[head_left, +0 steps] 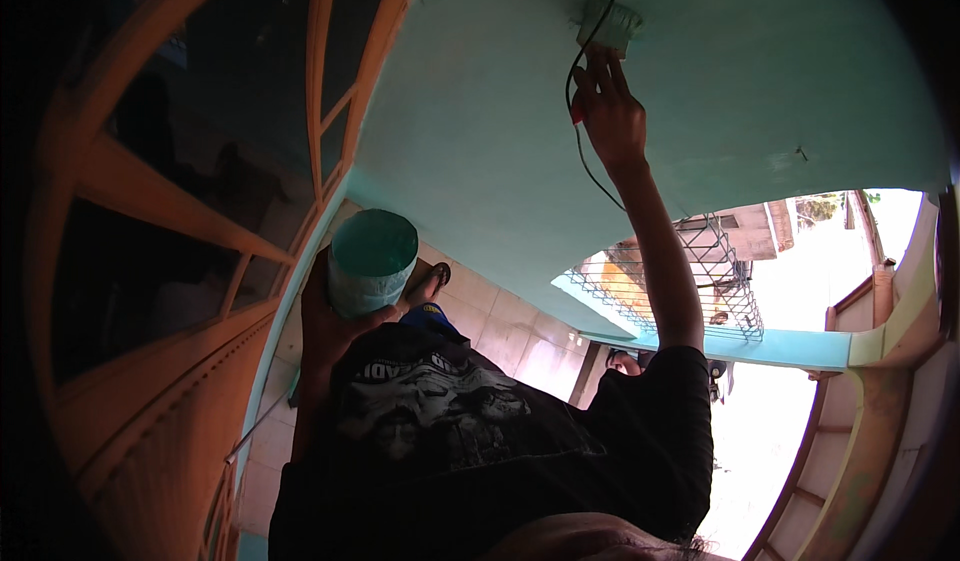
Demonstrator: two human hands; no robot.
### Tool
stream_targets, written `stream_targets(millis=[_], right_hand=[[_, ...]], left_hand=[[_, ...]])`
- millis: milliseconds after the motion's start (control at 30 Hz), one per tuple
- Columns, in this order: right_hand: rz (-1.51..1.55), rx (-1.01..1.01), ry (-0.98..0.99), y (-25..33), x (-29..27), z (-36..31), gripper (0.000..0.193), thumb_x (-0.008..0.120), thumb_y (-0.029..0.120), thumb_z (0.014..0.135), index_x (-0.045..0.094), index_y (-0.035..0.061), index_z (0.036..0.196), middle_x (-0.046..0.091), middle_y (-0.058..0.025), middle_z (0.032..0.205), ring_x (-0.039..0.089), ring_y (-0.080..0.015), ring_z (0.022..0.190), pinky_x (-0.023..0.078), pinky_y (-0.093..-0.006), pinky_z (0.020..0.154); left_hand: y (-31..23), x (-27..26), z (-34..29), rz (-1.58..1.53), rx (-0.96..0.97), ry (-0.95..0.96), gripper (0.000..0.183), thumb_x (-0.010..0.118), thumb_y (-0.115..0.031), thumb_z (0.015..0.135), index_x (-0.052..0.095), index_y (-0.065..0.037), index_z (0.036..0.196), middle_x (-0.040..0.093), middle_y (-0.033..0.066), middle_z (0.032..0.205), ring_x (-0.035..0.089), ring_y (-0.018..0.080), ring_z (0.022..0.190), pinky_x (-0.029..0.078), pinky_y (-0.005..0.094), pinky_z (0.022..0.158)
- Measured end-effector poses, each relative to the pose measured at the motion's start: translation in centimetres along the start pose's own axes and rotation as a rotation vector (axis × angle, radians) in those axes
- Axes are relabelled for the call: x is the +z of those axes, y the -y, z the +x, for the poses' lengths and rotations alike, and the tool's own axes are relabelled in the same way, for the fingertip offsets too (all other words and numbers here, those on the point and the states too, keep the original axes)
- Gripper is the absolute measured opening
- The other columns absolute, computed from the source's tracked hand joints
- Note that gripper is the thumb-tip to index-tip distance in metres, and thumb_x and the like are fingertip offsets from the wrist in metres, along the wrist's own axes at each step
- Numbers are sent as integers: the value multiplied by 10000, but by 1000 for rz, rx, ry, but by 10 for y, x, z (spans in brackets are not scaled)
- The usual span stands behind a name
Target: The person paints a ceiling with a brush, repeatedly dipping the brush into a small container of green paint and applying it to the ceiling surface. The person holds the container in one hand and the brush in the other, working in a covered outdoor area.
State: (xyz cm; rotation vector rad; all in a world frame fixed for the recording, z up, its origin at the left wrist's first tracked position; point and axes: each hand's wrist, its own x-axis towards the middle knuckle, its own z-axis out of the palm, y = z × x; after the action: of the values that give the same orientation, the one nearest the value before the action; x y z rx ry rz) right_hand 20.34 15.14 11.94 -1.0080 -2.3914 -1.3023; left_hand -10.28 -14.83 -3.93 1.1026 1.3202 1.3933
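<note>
My left hand [335, 326] is wrapped round a whitish, round paint container [370, 296], held at chest height. Teal paint [375, 246] shows inside its open top. My right arm reaches up to the teal wall [480, 91]. There my right hand [612, 111] grips what looks like a paintbrush [577, 111]; only a red part of it shows beside the palm. The fingertips meet a pale, box-like block [610, 29] on the wall, with smeared marks around it. Whether the brush tip touches this block I cannot tell.
A dark cable [573, 76] hangs down past the block and my right hand. Orange-brown window frames [150, 196] with dark panes stand at the left. A wire grille [715, 281] covers an opening at the right. Pale floor tiles [505, 336] lie below.
</note>
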Motion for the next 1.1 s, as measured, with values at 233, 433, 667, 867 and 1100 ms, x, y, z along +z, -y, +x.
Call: stream_targets(millis=[233, 433, 667, 867, 1100], right_hand=[[523, 24, 146, 15, 0, -5, 129, 681, 96, 886, 707, 134, 1006, 717, -12, 1149, 723, -184, 979, 606, -313, 638], [1045, 347, 310, -35, 16, -6, 211, 619, 195, 996, 721, 76, 1138, 760, -101, 949, 725, -185, 794, 565, -305, 742], [727, 298, 29, -71, -35, 28, 206, 647, 207, 992, 722, 84, 1139, 765, -100, 1004, 762, -233, 885, 576, -326, 751], [993, 278, -27, -64, -42, 32, 199, 651, 166, 987, 720, 47, 1131, 767, -57, 953, 729, -162, 830, 565, -289, 761], [901, 261, 202, -65, -9, 42, 175, 640, 222, 986, 716, 113, 1099, 743, -76, 909, 715, -167, 812, 558, -314, 782]], left_hand=[[8, -3, -2, 6, 11, 12, 961, 959, -400, 576, 510, -35, 1343, 626, 153, 1223, 634, 307, 1133, 511, 442, 957], [7, -2, -3, 3, 8, 5, 960, 966, -387, 576, 512, -33, 1344, 630, 157, 1230, 632, 308, 1146, 509, 442, 968], [2, -2, -6, 0, 3, -17, 964, 968, -383, 571, 512, -32, 1345, 631, 159, 1234, 633, 312, 1152, 510, 443, 975], [8, 0, -7, 11, -30, -11, 992, 965, -407, 558, 506, -31, 1353, 629, 166, 1242, 628, 321, 1166, 507, 455, 983], [7, 2, 4, 84, 11, 51, 992, 961, -393, 565, 500, -31, 1366, 621, 169, 1254, 624, 323, 1168, 501, 463, 991]])
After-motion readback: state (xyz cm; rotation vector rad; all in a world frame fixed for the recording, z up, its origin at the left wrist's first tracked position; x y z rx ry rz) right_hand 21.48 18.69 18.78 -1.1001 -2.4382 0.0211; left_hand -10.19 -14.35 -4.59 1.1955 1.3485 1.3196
